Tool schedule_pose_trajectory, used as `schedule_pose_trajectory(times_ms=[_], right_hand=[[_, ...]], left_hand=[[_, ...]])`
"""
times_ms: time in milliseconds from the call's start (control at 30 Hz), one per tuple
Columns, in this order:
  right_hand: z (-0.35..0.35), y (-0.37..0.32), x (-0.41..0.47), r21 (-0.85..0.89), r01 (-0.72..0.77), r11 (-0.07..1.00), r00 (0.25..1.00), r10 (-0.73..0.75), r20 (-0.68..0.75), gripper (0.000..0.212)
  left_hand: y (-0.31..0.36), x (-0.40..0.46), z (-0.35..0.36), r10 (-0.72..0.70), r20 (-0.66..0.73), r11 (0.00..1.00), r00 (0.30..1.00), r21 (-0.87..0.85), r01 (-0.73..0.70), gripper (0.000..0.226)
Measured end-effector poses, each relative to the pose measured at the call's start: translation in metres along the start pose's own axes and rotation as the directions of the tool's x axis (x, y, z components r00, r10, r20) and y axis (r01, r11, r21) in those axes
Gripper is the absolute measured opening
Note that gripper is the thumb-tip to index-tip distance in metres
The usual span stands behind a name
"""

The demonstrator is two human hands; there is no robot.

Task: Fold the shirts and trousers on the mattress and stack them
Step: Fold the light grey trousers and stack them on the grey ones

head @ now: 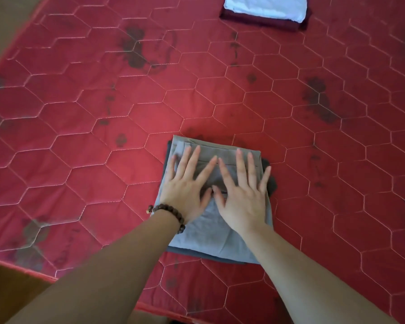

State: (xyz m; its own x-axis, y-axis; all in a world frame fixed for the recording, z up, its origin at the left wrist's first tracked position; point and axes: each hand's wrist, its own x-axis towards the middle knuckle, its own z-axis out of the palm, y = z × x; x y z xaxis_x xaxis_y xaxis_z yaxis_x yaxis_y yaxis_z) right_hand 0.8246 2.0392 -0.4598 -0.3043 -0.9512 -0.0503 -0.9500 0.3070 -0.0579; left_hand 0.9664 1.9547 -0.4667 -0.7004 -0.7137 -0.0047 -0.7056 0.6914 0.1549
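The red quilted mattress (103, 113) lies under my folded grey trousers (211, 239), which sit on a darker folded garment (272, 183). My left hand (187, 183) and right hand (241, 197) press flat on the trousers, fingers spread. Well beyond them sits a white garment (265, 7) on a maroon one (262, 22).

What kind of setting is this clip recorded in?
Probably a home bedroom or sleeping area: a bare red quilted mattress fills the view, both hands press a folded grey garment, and another folded stack lies farther off.
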Motion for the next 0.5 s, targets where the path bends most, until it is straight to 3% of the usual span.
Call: schedule_pose_trajectory(times_ms=[100,333,500], right_hand=[[0.020,0.005,0.008,-0.008,-0.065,0.998,0.994,0.066,0.090,0.065],[0.042,0.019,0.013,0.181,-0.073,0.981,0.995,0.059,0.077,0.060],[0.021,0.013,0.001,0.109,-0.072,0.991,0.994,0.062,0.090,0.063]], left_hand=[[-0.005,0.004,0.019,-0.038,0.102,0.998,0.994,0.048,0.033,0.069],[-0.017,0.010,0.036,-0.030,0.111,0.996,0.993,-0.076,0.038,0.068],[-0.008,0.001,0.017,-0.068,0.158,0.996,0.985,-0.041,0.075,0.067]])
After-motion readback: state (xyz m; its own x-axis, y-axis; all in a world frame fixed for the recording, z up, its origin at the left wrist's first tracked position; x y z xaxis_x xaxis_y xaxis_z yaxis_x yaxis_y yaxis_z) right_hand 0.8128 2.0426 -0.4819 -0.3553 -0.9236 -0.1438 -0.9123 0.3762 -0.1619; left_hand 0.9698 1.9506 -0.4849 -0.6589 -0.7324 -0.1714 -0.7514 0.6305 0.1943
